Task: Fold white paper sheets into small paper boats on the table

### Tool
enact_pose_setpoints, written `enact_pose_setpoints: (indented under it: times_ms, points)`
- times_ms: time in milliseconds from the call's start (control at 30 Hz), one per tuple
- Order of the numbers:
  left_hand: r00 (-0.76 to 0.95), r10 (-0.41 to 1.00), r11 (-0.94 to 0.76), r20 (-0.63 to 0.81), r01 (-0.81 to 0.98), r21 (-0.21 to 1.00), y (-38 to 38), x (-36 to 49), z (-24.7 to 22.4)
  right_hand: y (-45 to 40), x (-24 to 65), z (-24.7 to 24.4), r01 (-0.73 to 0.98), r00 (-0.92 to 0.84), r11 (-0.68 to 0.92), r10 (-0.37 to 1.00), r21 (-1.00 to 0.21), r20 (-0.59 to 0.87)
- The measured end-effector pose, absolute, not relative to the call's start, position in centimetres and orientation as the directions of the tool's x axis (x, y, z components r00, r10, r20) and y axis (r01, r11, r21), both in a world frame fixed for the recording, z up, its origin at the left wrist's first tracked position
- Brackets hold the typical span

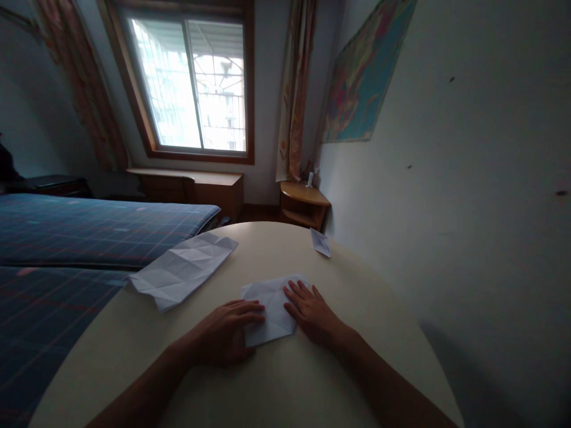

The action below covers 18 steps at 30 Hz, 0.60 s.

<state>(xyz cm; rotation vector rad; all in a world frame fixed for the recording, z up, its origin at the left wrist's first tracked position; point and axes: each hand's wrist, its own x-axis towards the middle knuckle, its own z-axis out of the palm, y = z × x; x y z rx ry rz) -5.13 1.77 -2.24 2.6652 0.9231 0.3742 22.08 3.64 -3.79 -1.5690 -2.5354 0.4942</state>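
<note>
A folded sheet of white paper (273,309) with visible creases lies flat on the round, pale table (285,392). My left hand (227,330) rests over the paper's left edge, its fingers stretched out across it and its thumb near the lower corner. On the right side of the same paper, my right hand (312,312) lies flat with fingers spread, covering part of the upper right edge. Both hands press on the sheet from above without gripping it.
Toward the table's left edge is a larger creased sheet of paper (187,267). A small folded paper piece (320,242) sits at the far right. A bed (89,229) borders the table on the left, and a white wall (468,249) stands to the right.
</note>
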Motion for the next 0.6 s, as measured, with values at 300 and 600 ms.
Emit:
enact_pose_setpoints:
  times_ms: [300, 600]
  points:
    - [0.752, 0.617, -0.768, 0.230, 0.513, 0.383, 1.6, -5.0, -2.3, 4.1, 22.4, -4.1, 0.842, -0.472, 0.436, 0.880, -0.318, -0.044]
    - [0.663, 0.703, -0.710, 0.256, 0.633, 0.308, 2.2, -4.5, -2.5, 2.2, 20.9, -3.1, 0.790, -0.566, 0.510, 0.820, -0.342, -0.085]
